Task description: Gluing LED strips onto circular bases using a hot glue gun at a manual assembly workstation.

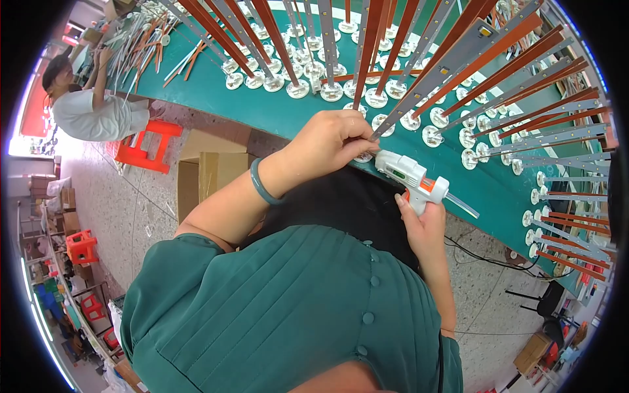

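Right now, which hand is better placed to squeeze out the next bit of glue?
Right. The right hand already grips the white glue gun, its nozzle aimed at the round base that the left hand is pinching.

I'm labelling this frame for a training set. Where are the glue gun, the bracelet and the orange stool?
glue gun [409, 175]: head view, on its white body.
bracelet [262, 187]: head view, on the green band at the left wrist.
orange stool [145, 145]: head view, on its seat and legs.

Both hands meet ahead: left hand [334, 141] pinching, right hand [422, 226] curled in a grip.
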{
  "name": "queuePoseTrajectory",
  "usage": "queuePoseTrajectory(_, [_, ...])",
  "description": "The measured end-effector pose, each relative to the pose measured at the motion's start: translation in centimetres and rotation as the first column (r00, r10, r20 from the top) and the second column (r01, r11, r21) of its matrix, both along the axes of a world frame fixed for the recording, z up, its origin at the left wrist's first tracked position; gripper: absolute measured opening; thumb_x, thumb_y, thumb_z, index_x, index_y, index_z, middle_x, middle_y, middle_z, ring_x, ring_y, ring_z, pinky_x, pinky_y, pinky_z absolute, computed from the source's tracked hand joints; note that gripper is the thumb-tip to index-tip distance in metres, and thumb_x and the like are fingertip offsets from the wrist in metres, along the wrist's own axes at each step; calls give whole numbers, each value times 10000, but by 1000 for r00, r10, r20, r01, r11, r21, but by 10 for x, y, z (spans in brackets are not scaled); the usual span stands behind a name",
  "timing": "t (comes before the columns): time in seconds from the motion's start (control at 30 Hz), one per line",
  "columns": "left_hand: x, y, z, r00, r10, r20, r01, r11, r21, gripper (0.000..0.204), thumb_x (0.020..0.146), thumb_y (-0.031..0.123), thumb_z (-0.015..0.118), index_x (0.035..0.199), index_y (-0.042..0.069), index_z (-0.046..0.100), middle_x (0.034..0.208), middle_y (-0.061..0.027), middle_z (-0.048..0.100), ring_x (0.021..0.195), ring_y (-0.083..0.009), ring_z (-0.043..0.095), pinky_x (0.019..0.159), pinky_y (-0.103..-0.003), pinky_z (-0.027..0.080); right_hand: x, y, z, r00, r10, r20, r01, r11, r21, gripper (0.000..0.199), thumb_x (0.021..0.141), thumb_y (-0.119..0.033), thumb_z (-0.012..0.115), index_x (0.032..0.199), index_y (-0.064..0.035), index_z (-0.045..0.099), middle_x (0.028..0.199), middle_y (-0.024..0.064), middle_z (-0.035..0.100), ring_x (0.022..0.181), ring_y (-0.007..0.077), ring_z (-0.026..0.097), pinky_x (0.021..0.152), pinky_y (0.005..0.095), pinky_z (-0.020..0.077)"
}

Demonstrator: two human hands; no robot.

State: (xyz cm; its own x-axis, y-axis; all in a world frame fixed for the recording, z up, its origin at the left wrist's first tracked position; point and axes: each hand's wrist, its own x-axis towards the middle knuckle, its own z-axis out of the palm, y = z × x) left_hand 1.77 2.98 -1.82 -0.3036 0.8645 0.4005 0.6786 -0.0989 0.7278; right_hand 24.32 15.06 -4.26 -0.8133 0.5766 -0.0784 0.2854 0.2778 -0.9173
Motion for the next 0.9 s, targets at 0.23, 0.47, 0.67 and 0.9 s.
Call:
queuePoseTrajectory(0.23, [-5,-2,2,1000,16,-15,-15,1000,12,87,810,84,728,800,19,670,797,-86,669,737,-260,645,647,-337,513,-6,1,-15,990,-26,-137,34,998,57,142,876,-117,696,894,-12,602,700,0,576,603,66,524,534,233,398])
queuePoseTrajectory(0.47, [11,-8,-3,991,-21,-129,28,998,50,77,868,103,616,888,29,621,845,-147,576,811,-353,590,718,-432,490,25,7,-18,996,-75,-42,63,969,-237,253,878,-76,680,1098,-7,575,858,40,642,611,72,546,534,216,435])
queuePoseTrajectory(0.67, [21,-12,8,996,-82,-28,84,993,79,122,870,74,585,973,11,573,900,-183,549,874,-394,561,759,-449,471,49,12,-17,989,-91,-119,42,929,-367,410,897,-18,606,1281,51,479,1053,187,682,619,129,591,537,225,455])
queuePoseTrajectory(0.9, [3,-9,13,999,14,-53,-13,1000,15,229,826,15,617,1054,27,626,912,-171,635,869,-380,617,751,-441,499,22,10,3,987,-157,18,154,932,-328,175,926,-112,609,1044,16,624,947,91,679,634,90,558,592,231,430])
